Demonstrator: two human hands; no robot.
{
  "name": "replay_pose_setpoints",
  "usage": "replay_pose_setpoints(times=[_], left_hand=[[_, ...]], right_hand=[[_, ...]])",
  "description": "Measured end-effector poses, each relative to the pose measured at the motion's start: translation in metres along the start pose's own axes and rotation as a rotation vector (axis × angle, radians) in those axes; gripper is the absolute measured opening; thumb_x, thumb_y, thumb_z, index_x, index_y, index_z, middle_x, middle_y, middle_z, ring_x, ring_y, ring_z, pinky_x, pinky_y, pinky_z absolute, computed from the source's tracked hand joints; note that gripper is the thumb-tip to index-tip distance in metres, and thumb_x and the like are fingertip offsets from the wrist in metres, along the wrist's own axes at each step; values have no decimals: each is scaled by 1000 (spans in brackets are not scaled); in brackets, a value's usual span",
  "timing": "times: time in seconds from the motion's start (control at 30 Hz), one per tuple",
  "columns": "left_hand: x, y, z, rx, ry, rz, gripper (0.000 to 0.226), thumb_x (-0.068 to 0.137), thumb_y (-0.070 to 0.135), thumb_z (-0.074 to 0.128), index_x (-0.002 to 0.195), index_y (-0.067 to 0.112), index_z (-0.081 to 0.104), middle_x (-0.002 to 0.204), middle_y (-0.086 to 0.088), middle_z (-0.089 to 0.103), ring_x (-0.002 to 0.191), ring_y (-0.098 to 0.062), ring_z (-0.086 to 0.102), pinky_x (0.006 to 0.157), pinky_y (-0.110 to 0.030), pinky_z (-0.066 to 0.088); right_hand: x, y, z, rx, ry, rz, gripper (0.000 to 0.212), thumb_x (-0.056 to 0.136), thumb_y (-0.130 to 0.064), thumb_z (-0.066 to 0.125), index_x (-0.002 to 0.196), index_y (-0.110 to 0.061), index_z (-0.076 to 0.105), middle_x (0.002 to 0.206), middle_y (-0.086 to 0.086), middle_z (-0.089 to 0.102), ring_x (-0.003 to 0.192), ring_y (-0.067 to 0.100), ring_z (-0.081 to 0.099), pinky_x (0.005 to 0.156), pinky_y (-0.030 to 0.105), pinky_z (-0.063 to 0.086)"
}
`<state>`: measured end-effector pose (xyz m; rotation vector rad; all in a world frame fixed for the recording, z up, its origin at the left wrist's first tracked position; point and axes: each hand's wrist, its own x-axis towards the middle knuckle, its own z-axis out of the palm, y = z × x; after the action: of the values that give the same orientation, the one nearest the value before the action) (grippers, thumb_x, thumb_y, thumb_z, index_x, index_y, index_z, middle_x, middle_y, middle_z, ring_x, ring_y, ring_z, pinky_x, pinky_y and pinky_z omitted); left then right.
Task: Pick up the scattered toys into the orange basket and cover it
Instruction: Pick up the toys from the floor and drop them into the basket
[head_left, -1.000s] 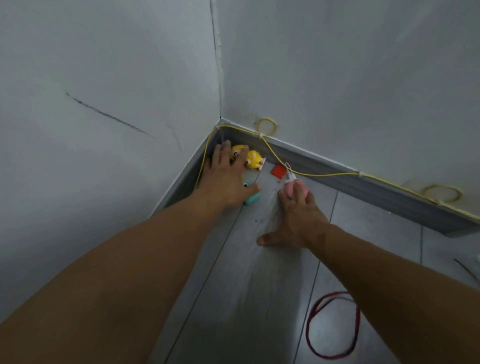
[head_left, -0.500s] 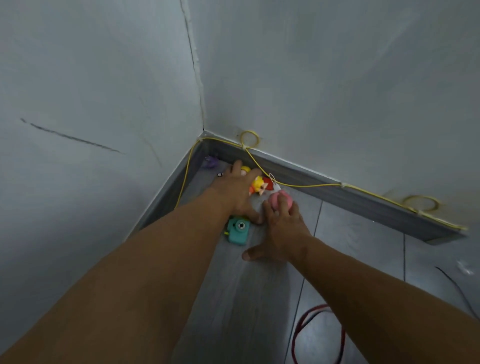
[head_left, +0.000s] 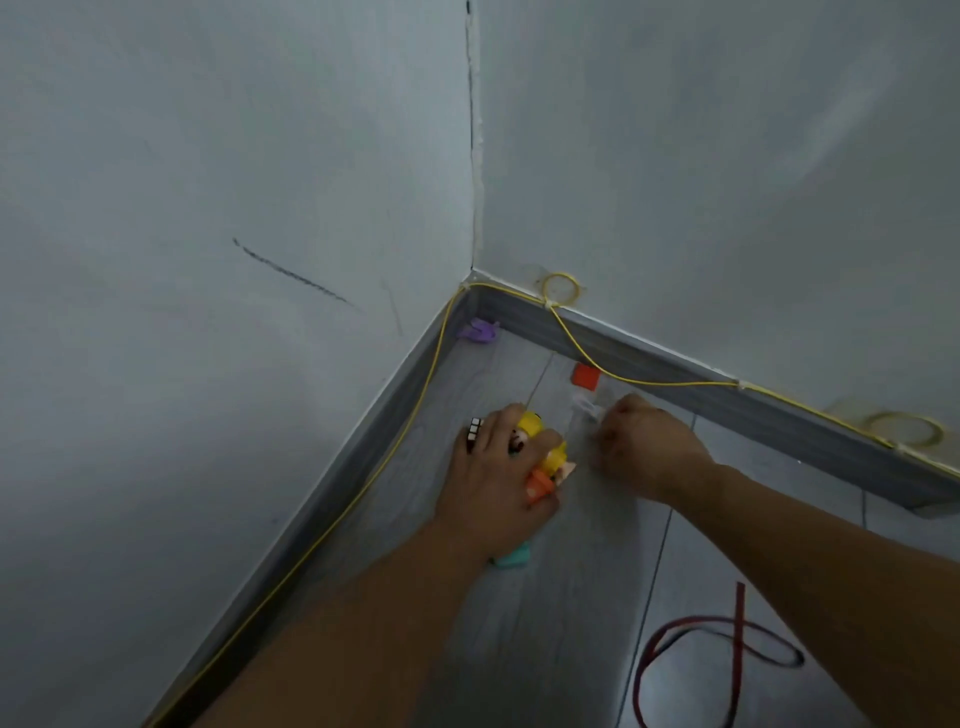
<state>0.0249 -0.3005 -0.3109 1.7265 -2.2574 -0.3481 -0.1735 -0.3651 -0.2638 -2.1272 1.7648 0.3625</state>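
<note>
Small toys lie on the grey floor in a wall corner. My left hand (head_left: 496, 475) grips a yellow figure toy (head_left: 532, 423) with an orange part (head_left: 539, 486) showing under my fingers. A small black-and-white cube (head_left: 474, 432) lies at my fingertips. A teal toy (head_left: 513, 558) peeks out below my left wrist. My right hand (head_left: 649, 447) is curled into a fist, with a white tag (head_left: 586, 408) sticking out at its fingers; the pink toy it covered is hidden. A red block (head_left: 585, 375) and a purple toy (head_left: 479, 331) lie near the baseboard. The orange basket is out of view.
A thin yellow cable (head_left: 410, 415) runs along the baseboard (head_left: 727, 410) with coils (head_left: 560, 289) taped to the wall. A red and black cord loop (head_left: 717, 649) lies on the floor at lower right. Walls close in on the left and behind.
My left hand has closed over the yellow figure and drawn it back from the corner. My right hand has curled into a fist over the pink toy, which no longer shows.
</note>
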Motion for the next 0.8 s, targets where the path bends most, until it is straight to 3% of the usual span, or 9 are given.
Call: replay_pose_setpoints(times=[0.07,0.13,0.23,0.4,0.5,0.6,0.8], left_hand=[[-17,3,2,-37,10,17,53,79,62,59,129,47,50,155,-1,34,140,-24,38,112,-51,32],[-30,4,6,-54,31,29,52,81,61,61,130,47,51,156,-1,35,141,-24,38,113,-52,31],[-36,3,8,-93,61,34,51,80,59,65,128,46,54,156,-1,37,140,-23,40,113,-52,31],[-36,2,9,-143,58,23,50,77,59,66,125,46,58,154,0,40,140,-22,41,114,-52,30],[-37,0,10,-166,62,27,53,75,58,67,125,46,58,154,-1,40,141,-22,40,117,-51,28],[-38,-1,10,-172,84,38,51,76,57,66,124,45,58,154,-2,41,141,-23,40,117,-50,27],[-37,2,9,-188,121,29,41,85,60,61,123,43,62,150,-2,45,139,-23,43,116,-52,30]], right_hand=[[-4,-1,2,-63,56,-14,29,96,-40,56,112,-19,66,123,8,54,105,33,61,87,38,53],[-3,-7,5,-59,83,-28,25,94,-32,58,115,-18,58,121,9,56,106,33,58,84,38,49],[8,-19,1,39,121,-68,46,92,-21,61,136,-18,46,134,11,49,116,34,54,91,40,48],[38,-27,-5,44,41,-61,84,88,-24,65,159,-12,22,160,11,23,132,41,48,108,43,44],[52,-28,-1,32,53,12,73,90,-27,63,154,-12,31,158,10,26,132,42,46,105,44,44],[60,-38,1,73,67,63,53,90,-36,66,133,-9,49,140,15,40,118,38,53,96,42,48],[83,-74,-9,182,72,55,51,83,-31,76,124,-7,55,135,18,38,109,41,59,92,40,48]])
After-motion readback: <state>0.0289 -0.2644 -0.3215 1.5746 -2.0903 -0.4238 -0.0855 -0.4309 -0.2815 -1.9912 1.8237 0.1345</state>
